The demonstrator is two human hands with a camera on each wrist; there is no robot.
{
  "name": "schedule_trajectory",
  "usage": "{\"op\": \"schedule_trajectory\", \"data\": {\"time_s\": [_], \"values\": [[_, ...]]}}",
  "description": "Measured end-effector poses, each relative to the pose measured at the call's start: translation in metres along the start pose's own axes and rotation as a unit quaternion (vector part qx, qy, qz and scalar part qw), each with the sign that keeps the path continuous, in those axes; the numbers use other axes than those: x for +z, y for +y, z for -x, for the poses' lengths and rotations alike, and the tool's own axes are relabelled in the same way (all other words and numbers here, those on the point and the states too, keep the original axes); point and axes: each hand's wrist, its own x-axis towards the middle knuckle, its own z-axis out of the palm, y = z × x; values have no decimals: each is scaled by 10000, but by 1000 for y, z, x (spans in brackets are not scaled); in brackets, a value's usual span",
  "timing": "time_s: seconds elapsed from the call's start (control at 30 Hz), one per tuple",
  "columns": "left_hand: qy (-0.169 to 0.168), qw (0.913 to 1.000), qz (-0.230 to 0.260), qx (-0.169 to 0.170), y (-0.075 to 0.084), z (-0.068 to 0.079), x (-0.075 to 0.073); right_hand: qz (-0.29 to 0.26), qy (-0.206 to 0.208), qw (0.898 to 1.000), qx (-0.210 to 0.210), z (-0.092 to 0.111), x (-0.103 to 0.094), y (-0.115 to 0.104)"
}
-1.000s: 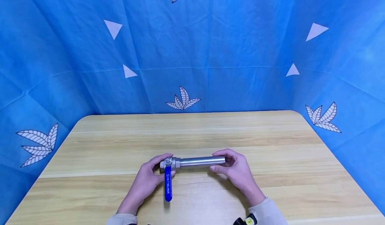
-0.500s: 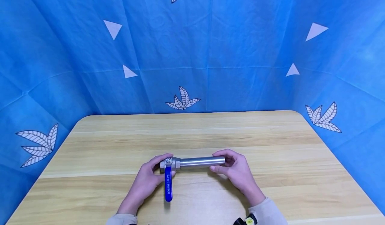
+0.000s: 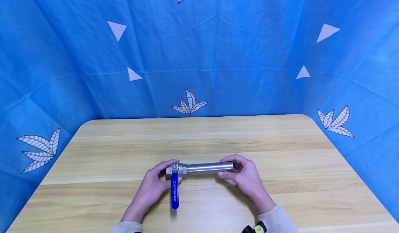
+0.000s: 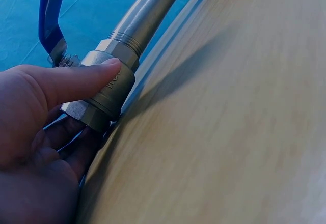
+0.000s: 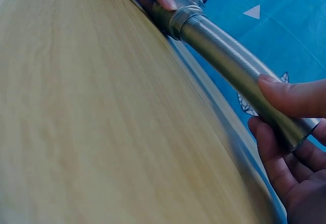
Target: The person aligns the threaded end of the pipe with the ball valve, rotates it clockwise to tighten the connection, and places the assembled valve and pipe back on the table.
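A steel ball valve (image 4: 109, 89) with a blue lever handle (image 3: 175, 191) is joined to a smooth metal pipe (image 3: 207, 167). Threads show where the pipe enters the valve's hex end in the left wrist view. My left hand (image 3: 151, 185) grips the valve body, thumb on the near side and fingers round the far side and under it. At the pipe's free end, my right hand (image 3: 244, 177) holds the pipe between thumb and curled fingers. The pipe lies level, left to right, close over the table, and the lever points toward me.
The wooden table (image 3: 199, 136) has rounded far corners. A blue cloth (image 3: 199, 53) with white leaf and triangle prints hangs behind it and along both sides. A black device (image 3: 258, 227) sits at the right wrist.
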Motion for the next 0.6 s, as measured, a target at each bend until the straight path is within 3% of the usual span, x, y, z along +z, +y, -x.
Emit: {"op": "schedule_trajectory", "data": {"time_s": [0.3,0.6], "values": [[-1,9999,13,-133,-2,-1,0,26,-13,9999,99,3,0,-8],[7,10000,-7,-36,0,0,0,-21,1,9997,258,0,1,-1]]}}
